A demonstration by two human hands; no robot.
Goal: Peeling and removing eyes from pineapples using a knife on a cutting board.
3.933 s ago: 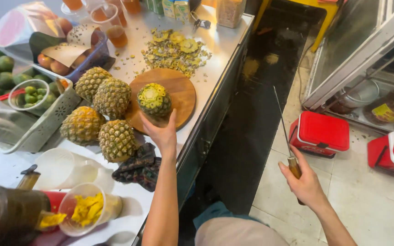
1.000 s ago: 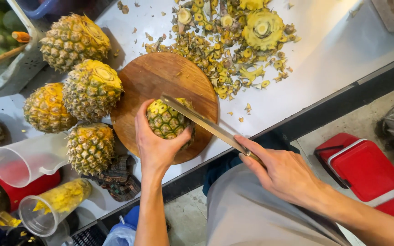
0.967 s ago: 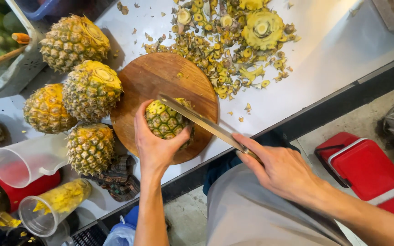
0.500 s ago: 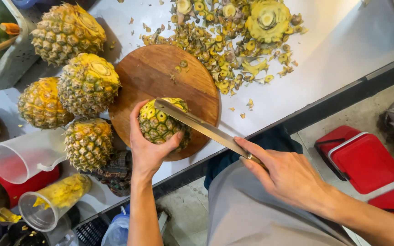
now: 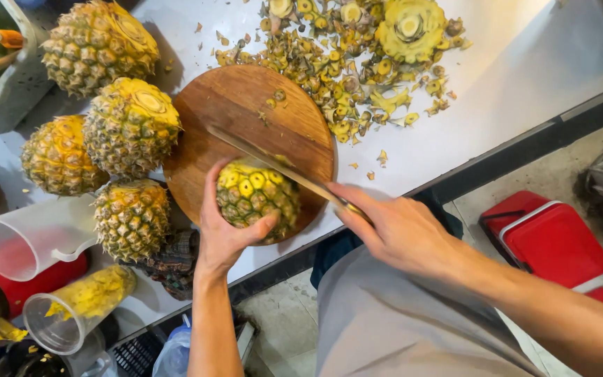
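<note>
1. Left hand (image 5: 225, 234) is wrapped round a half-trimmed pineapple with green-yellow rind (image 5: 256, 199), thumb on its left side, fingers curled under the near edge. It stands on the near-right part of the round brown wooden cutting board (image 5: 246, 132).
2. Right hand (image 5: 403, 230) is closed tight round the handle of a long thin-bladed knife (image 5: 266, 159); the blade lies across the top of the fruit, tip pointing far-left over the board.
3. Progress, my read: the crown end is already off and most of the rind is on, so peeling of this fruit is at an early stage.
4. Done work: a heap of yellow-green pineapple rind scraps and eyes (image 5: 343, 63) on the white counter (image 5: 525, 70) far of the board, with one cut-off round end piece (image 5: 412, 28) far right of the heap.
5. Left to do: four whole untrimmed pineapples (image 5: 130, 126) lie left of the board, tops cut flat, touching one another.
6. Containers: a clear plastic measuring jug (image 5: 29, 237) lies on its side, near left; looks empty.
7. A clear plastic cup (image 5: 82, 307) lies tipped just near of the jug, holding yellow fruit pieces.
8. A dark jar at the near-left edge: contents unclear.
9. Red lidded plastic boxes (image 5: 553, 241) on the floor to the right, shut; contents hidden.
</note>
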